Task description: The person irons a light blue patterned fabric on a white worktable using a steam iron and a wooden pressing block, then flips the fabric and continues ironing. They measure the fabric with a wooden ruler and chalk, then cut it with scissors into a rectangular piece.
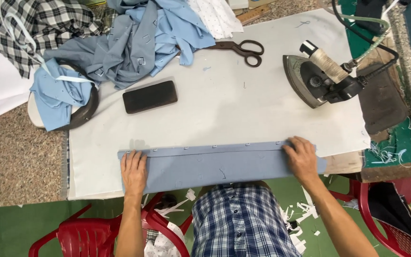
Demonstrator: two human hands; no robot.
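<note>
Both hands lie flat with the fingers spread, pressing down a long blue-grey fabric strip (215, 165) at the near edge of the white worktop (243, 109). My left hand (134, 171) holds the left end of the strip, and my right hand (302, 159) holds the right end. The strip carries a row of small marks along its far edge.

To do this well, I think the palms should pull gently apart, so the cloth stays straight and without wrinkles, and the far edge stays in one line.

An iron (317, 78) rests at the right, well apart from the strip. Scissors (241, 49), a dark block (150, 96) and a heap of blue shirt pieces (134, 43) lie further back.

The near edge of the strip hangs over the worktop rim, so how far it folds down is hidden. What exactly the small marks are, I cannot make out.
</note>
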